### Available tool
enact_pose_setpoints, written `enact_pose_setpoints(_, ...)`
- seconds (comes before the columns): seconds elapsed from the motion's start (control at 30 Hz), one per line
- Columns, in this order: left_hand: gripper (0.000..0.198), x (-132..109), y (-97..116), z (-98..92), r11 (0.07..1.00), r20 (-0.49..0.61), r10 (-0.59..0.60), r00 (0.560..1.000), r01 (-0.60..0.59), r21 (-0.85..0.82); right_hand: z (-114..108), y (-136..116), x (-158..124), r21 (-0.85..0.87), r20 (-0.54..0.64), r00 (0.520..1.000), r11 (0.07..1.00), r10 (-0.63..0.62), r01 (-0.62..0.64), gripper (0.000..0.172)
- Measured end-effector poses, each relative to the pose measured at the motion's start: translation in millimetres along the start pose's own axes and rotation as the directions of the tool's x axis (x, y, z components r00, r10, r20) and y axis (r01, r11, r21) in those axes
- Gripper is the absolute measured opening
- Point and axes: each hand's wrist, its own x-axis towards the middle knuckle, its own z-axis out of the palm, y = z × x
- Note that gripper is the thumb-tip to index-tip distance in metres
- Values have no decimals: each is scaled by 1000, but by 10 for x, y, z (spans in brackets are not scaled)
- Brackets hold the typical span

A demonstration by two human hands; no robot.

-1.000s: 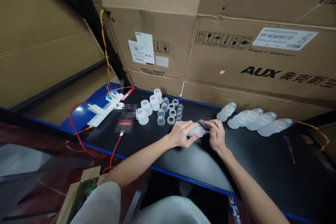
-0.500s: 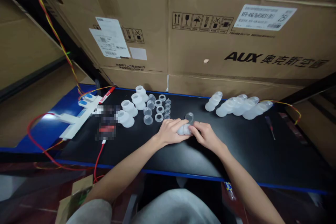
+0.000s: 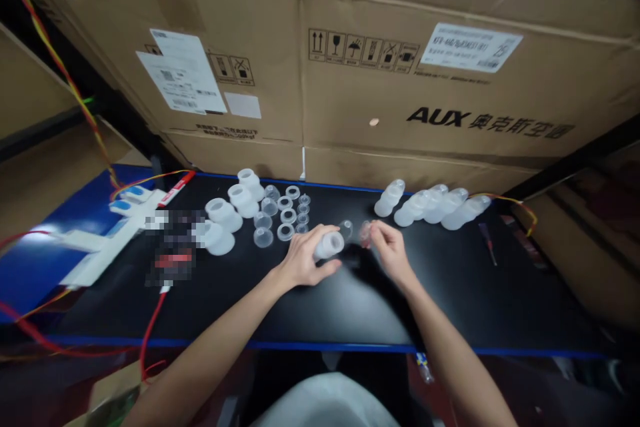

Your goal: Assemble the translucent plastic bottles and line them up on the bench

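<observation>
My left hand (image 3: 300,260) is wrapped round a translucent white plastic cup (image 3: 329,245), its open mouth facing right, held a little above the black table (image 3: 500,293). My right hand (image 3: 390,250) pinches a small clear piece (image 3: 365,232) just right of the cup's mouth, apart from it. A clear round cap (image 3: 345,228) lies on the table behind and between the hands.
Left of the hands lie white cups (image 3: 223,213), clear caps (image 3: 263,237) and rings (image 3: 287,215) in rows. A row of translucent assembled pieces (image 3: 433,205) lies at back right, a screwdriver (image 3: 487,243) beyond. Cardboard boxes (image 3: 450,80) wall the back; red wires (image 3: 155,310) and a white device (image 3: 105,247) lie left.
My hands were joined on the cup; now the right hand has drawn away to the right with a small clear piece. The view has shifted, moving everything leftward in frame.
</observation>
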Motion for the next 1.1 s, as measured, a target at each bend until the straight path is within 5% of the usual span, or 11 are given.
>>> enact_pose_setpoints(0.13, 38, -2, 15, -17, 1000, -69, -16, 998, 15, -11, -17, 10, 3, -138, -37, 998, 989, -54, 49, 31)
enact_pose_setpoints(0.27, 36, 15, -2, 49, 999, -146, -8, 989, 15, 44, 13, 110, 8, -260, -9, 992, 958, -126, 120, 26)
enact_pose_setpoints(0.43, 38, 24, 29, 27, 986, -140, 70, 988, -47, 163, 86, 128, -52, -382, 191, 967, 895, -168, 231, 24)
enact_pose_setpoints(0.6, 36, -103, 115, -148, 990, -220, 57, 974, -27, 138, 407, 60, -176, -549, 403, 915, 800, 0, 241, 22)
enact_pose_setpoints(0.8, 33, -634, -5, -325, 977, -510, -121, 852, 192, 90, 932, 113, -176, -701, 450, 892, 640, 54, 315, 18)
enact_pose_setpoints(1.0, 43, -991, -179, -417, 925, -591, -324, 739, 379, -32, 1115, 249, -50, -723, 317, 948, 642, -18, 254, 22)
enact_pose_setpoints(1.1, 46, -1012, -206, -414, 921, -603, -331, 726, 387, -40, 1131, 292, -24, -753, 273, 961, 612, -40, 240, 29)
